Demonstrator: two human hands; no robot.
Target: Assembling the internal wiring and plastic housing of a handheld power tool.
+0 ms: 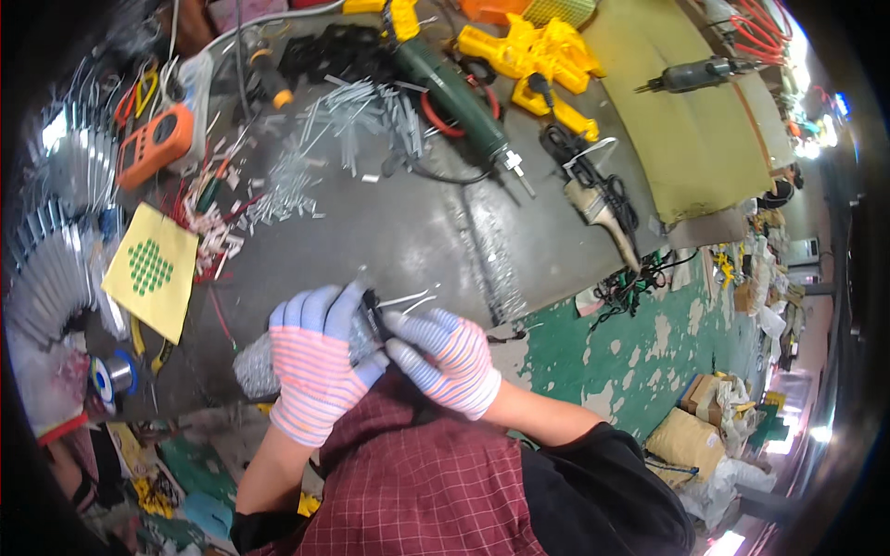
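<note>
At the table's near edge, both of my hands wear striped work gloves. My left hand (pixel 320 357) is closed around a bundle in crinkled clear plastic (pixel 257 368), which sticks out on its left side. Between the hands, a black piece (pixel 373 313) shows at the left fingers, mostly covered. My right hand (pixel 445 357) has its fingers bent in against that black piece from the right. Two thin white strips (pixel 405 298) poke out above the right fingers; what they belong to is hidden.
Beyond my hands lie clear tubes (pixel 352 116), a green electric screwdriver (pixel 454 97), yellow plastic housings (pixel 528 51) and a brush (pixel 604 221). To the left are an orange meter (pixel 155 145), a yellow card with green dots (pixel 150 269) and a solder spool (pixel 113 377).
</note>
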